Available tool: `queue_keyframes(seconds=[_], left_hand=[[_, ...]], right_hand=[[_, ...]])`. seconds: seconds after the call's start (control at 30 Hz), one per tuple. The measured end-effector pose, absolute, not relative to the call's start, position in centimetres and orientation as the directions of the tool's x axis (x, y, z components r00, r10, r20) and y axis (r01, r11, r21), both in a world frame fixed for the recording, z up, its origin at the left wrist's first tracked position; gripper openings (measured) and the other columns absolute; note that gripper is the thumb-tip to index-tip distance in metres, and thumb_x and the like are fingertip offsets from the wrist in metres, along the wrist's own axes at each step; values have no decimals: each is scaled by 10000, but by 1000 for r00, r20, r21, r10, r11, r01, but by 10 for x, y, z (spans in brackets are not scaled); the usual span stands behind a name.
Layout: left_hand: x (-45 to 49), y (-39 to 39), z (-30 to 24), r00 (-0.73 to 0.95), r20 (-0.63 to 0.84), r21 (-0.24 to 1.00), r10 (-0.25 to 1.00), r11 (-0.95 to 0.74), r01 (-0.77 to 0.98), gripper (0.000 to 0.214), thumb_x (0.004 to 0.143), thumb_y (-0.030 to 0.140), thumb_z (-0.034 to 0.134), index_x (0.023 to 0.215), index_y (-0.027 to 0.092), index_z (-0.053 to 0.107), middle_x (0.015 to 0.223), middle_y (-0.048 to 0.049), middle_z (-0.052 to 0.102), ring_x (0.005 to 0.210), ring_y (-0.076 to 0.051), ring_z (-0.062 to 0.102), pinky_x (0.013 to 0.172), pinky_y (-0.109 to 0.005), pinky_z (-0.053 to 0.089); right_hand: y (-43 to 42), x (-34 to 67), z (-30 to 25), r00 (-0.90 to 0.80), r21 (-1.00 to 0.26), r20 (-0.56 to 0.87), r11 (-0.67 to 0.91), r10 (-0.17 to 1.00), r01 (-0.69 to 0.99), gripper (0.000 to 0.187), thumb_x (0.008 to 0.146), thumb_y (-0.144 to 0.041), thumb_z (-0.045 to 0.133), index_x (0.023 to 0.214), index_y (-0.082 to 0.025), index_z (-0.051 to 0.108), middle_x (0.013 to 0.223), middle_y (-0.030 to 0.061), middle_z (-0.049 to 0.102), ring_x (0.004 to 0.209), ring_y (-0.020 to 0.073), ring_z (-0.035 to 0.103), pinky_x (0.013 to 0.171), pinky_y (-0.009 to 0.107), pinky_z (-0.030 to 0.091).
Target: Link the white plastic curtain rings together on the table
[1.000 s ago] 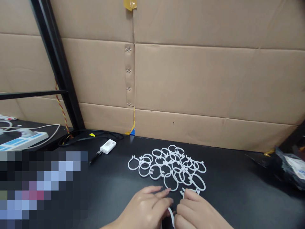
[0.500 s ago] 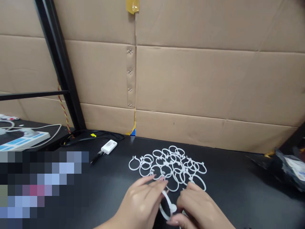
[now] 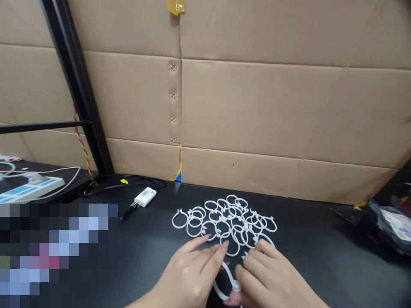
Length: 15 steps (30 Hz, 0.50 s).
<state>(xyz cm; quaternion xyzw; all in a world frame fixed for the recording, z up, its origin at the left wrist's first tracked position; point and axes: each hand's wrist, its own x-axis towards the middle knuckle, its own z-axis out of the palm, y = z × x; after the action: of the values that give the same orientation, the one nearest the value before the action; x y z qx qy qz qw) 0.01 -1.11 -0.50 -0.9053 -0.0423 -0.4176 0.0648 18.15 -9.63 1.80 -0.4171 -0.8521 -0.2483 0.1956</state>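
Near the bottom of the head view, a white plastic ring (image 3: 227, 272) is held between my two hands. My left hand (image 3: 189, 269) has its fingers pressed together on the ring's upper left part. The thumb and fingers of my right hand (image 3: 268, 271) close around a thicker, rounded joint at the ring's lower right. A small white prong (image 3: 245, 256) pokes out by the right hand's knuckles; what it belongs to is hidden. Just beyond my fingers lies a loose pile of thin white rings (image 3: 231, 246) with small hooked clasps, several overlapping.
A white charger plug (image 3: 146, 196) with a black cable lies left of the pile on the black table (image 3: 144, 239). Farther left is a power strip (image 3: 41, 188). A black plastic bag (image 3: 382, 224) sits at right. A cardboard wall (image 3: 272, 111) stands behind.
The held ring has turned slightly, and its thick joint now sits against my right thumb. My right fingers have shifted a little left over it. The view has moved slightly.
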Motion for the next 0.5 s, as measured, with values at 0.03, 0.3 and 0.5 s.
queue_keyframes(seconds=[0.03, 0.3, 0.5], left_hand=[[0, -11, -7, 663, 748, -73, 27, -990, 123, 339, 850, 26, 376, 1122, 6, 576, 912, -153, 737, 802, -182, 722, 846, -379, 550], [6, -13, -20, 660, 751, -43, 23, -996, 84, 289, 848, 19, 390, 1006, 38, 630, 864, -158, 744, 744, -192, 731, 908, -454, 497], [4, -15, -18, 613, 790, -58, -14, -997, 52, 269, 835, -5, 390, 956, 28, 628, 783, -136, 745, 758, -180, 730, 967, -426, 443]], right_hand=[[-96, 182, 19, -601, 298, 505, 528, 620, 795, 444, 980, -265, 322, 589, -193, 520, 513, -6, 549, 474, 142, 454, 540, 314, 313], [-100, 176, 14, -627, 276, 479, 573, 614, 772, 482, 982, -187, 278, 549, -202, 489, 479, -32, 515, 451, 125, 403, 574, 306, 327], [-110, 173, 18, -499, 26, 427, 542, 754, 840, 480, 1003, -299, 228, 629, -198, 510, 569, -28, 579, 522, 118, 485, 738, 318, 394]])
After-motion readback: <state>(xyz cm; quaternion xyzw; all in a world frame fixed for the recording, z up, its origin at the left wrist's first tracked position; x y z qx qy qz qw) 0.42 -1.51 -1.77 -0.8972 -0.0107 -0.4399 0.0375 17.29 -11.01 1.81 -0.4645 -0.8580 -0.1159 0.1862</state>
